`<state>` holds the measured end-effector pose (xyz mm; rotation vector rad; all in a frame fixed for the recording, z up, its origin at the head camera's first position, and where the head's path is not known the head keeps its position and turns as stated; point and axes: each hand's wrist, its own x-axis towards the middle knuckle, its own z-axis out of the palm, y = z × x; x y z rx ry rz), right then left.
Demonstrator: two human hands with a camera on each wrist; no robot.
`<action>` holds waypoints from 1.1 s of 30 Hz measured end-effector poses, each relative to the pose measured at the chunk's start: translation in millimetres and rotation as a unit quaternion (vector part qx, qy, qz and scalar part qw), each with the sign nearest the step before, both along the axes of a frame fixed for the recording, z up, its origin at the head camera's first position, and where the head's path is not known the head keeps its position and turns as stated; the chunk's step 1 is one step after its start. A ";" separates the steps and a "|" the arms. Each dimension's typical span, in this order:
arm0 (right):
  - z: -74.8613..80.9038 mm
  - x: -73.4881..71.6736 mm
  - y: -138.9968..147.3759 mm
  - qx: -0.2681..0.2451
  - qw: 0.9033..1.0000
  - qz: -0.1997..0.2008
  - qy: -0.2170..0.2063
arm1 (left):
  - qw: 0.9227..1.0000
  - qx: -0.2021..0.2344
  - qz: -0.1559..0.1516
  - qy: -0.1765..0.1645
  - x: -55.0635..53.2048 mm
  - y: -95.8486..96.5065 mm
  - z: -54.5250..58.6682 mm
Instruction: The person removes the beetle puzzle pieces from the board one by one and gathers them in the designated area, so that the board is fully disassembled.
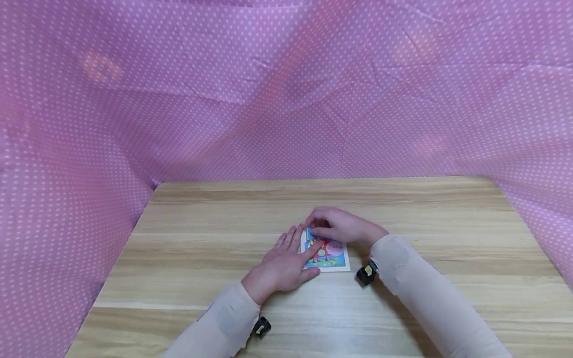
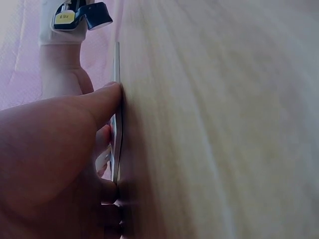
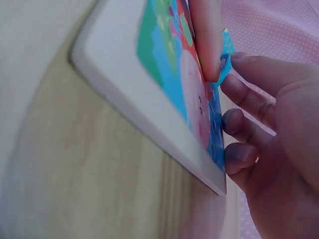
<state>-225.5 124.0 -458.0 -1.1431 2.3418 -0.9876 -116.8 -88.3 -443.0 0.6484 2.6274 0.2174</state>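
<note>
A white-bordered picture board (image 1: 336, 269) lies on the table, showing a cartoon pink pig in red on blue and green. My left hand (image 1: 283, 267) is spread over its left side, index finger on the picture, thumb at the near edge. In the left wrist view, that thumb and the fingers lie along the thin edge of the board (image 2: 117, 64). Over the far edge bends my right hand (image 1: 346, 226). In the right wrist view, its thumb and forefinger pinch a small blue piece (image 3: 227, 50), tilted up from the board; its other fingertips touch the board's edge.
The wood-grain table (image 1: 201, 268) has rounded far corners. Pink cloth with white dots (image 1: 286, 109) hangs behind it and along both sides. Black wrist cameras (image 1: 367, 273) sit under both sleeved forearms, close over the table.
</note>
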 end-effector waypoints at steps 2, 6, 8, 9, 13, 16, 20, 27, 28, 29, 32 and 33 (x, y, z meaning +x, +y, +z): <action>-1.1 -1.3 -1.3 0.001 1.000 -0.002 0.000 | 1.000 0.000 0.001 0.000 -0.1 -0.5 0.2; -1.5 -2.1 -3.9 -0.005 1.000 -0.004 -0.015 | 1.000 -0.002 -0.001 0.001 -0.2 -1.5 -0.5; -0.8 -1.9 -4.9 -0.011 0.999 -0.008 -0.037 | 1.000 -0.002 -0.003 0.000 -0.3 -1.9 -1.0; 0.0 -1.6 -5.2 -0.013 0.999 -0.011 -0.049 | 1.000 -0.003 -0.003 -0.001 -0.3 -2.0 -1.1; 2.2 -1.0 -5.6 -0.020 0.996 -0.023 -0.087 | 1.000 -0.002 -0.002 -0.008 -0.6 -2.1 -0.6; 2.4 -1.2 -5.7 -0.029 0.994 -0.027 -0.098 | 1.000 -0.002 -0.001 -0.011 -0.9 -1.8 0.1; 1.4 -2.3 -6.7 -0.033 0.995 -0.028 -0.095 | 1.000 -0.004 -0.002 -0.015 -1.4 -1.4 0.8; 0.8 -3.8 -5.6 -0.031 0.998 -0.025 -0.058 | 1.000 -0.007 -0.007 -0.014 -2.4 -0.3 1.6; 0.7 -3.7 -5.2 -0.034 0.997 -0.026 -0.059 | 1.000 -0.006 -0.006 -0.014 -2.4 -0.1 1.6; 1.1 -3.5 -4.7 -0.036 0.997 -0.029 -0.061 | 1.000 -0.007 -0.006 -0.014 -2.3 0.0 1.6; 3.0 -1.8 -2.5 -0.042 0.995 -0.053 -0.075 | 1.000 -0.007 0.000 -0.016 -1.8 -0.2 1.8; 3.6 -0.9 -1.4 -0.043 0.993 -0.066 -0.084 | 1.000 -0.006 0.003 -0.017 -1.4 -0.4 1.8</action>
